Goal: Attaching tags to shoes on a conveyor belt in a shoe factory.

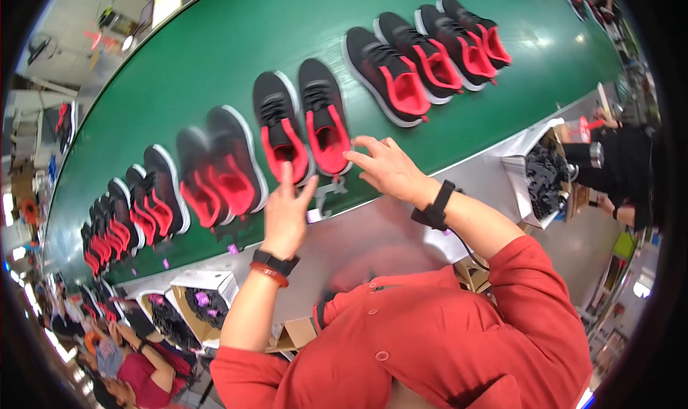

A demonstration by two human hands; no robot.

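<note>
So two black lace-up sneakers with red lining [324, 115] sit just past the left hand's [284, 221] spread fingers [287, 178] and just left of the right hand's [394, 172], kinda wide too.

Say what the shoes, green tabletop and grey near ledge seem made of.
Shoes: probably fabric on top, matte with little shine; white soles perhaps foam or rubber, given their smooth, thick rims. Green tabletop: likely plastic or rubber sheet, glossy, with bright glare. Grey ledge: probably bare metal, satin, showing a blurred red reflection.
</note>
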